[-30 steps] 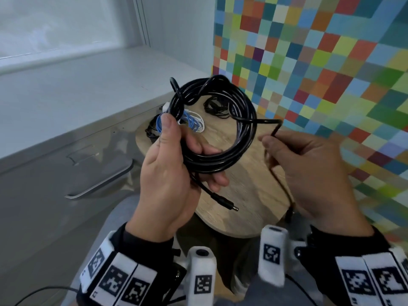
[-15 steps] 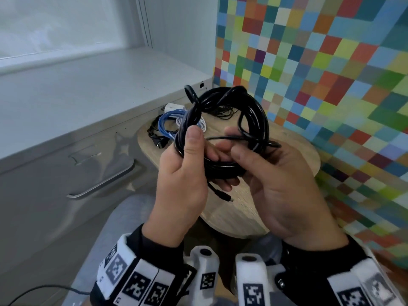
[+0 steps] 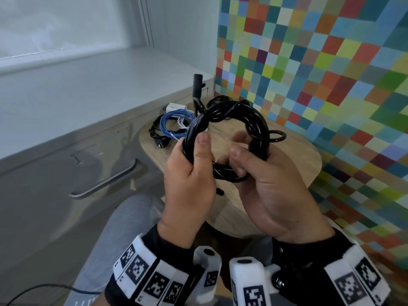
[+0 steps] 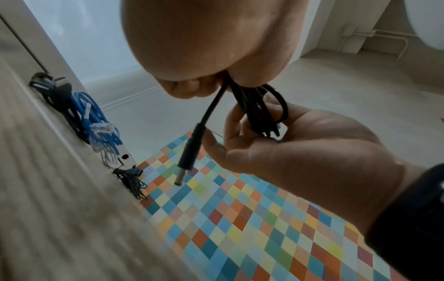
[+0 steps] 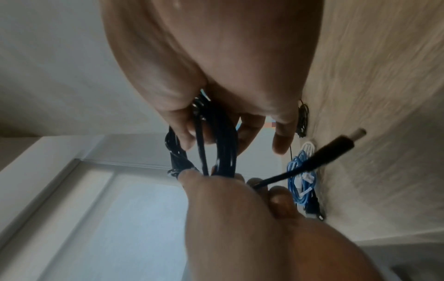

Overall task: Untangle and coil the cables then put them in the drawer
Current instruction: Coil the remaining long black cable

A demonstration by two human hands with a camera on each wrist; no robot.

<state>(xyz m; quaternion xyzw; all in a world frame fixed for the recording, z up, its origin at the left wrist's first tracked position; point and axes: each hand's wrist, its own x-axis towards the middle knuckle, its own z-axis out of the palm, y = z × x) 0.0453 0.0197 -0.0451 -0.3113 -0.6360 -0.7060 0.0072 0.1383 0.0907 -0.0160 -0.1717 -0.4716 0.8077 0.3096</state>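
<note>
A black cable (image 3: pixel 231 120) wound into a coil hangs above the round wooden table (image 3: pixel 293 160). My left hand (image 3: pixel 192 164) grips the coil's left side, thumb on top. My right hand (image 3: pixel 247 157) holds the right side with fingers curled through the ring. One barrel plug (image 3: pixel 220 192) dangles below the hands, and it shows closer in the left wrist view (image 4: pixel 188 154) and the right wrist view (image 5: pixel 336 150). The other end (image 3: pixel 197 85) sticks up behind the coil. The grey drawer front with its handle (image 3: pixel 106 182) is shut at the left.
On the table's far side lie a blue cable (image 3: pixel 174 124), a white cable with adapter (image 3: pixel 174 106), a black cable with plug (image 3: pixel 159 140) and a thin black bundle (image 3: pixel 218 99). A colourful checked wall (image 3: pixel 320 85) stands close on the right. My grey-clad knee (image 3: pixel 123 228) is below.
My right hand came in from the right with the loose length and now holds the coil itself. The coil has tilted flatter, and one cable end now points up behind it.
</note>
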